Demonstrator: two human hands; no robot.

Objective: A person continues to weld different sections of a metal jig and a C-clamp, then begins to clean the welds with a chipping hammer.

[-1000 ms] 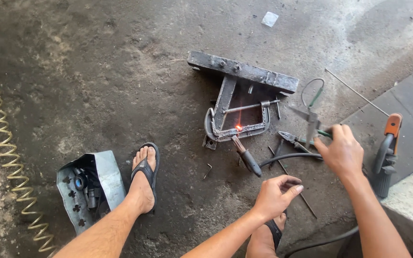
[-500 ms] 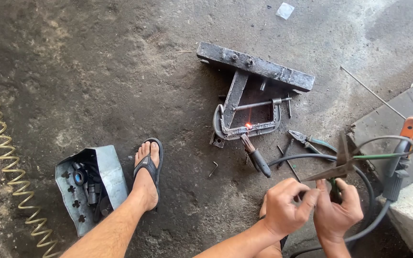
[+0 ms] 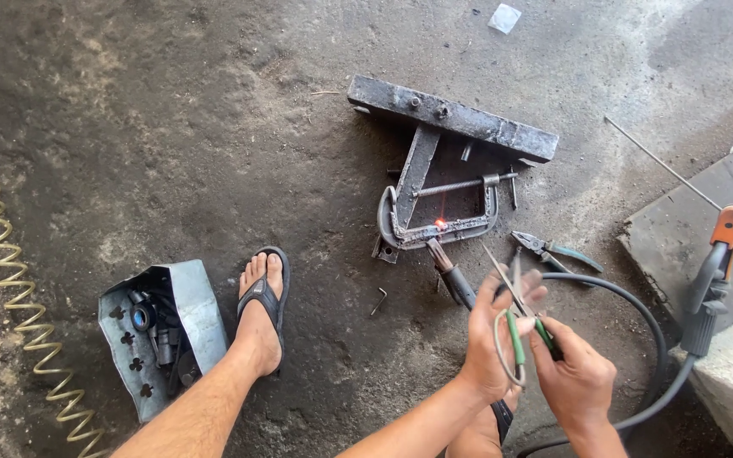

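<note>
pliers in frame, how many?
2. One green-handled pair of pliers held between left hand and right hand; one teal-handled pair on the concrete floor. More may be hidden.

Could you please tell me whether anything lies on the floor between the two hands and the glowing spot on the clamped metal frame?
Yes: a dark-handled tool lies on the concrete between the left hand, the right hand and the glowing spot on the clamped grey metal frame.

Both forearms reach in from the bottom edge and meet low right of centre. The left hand (image 3: 492,343) is raised with fingers curled and thumb up, the right hand (image 3: 577,382) fisted just beside it, knuckles outward.
</note>
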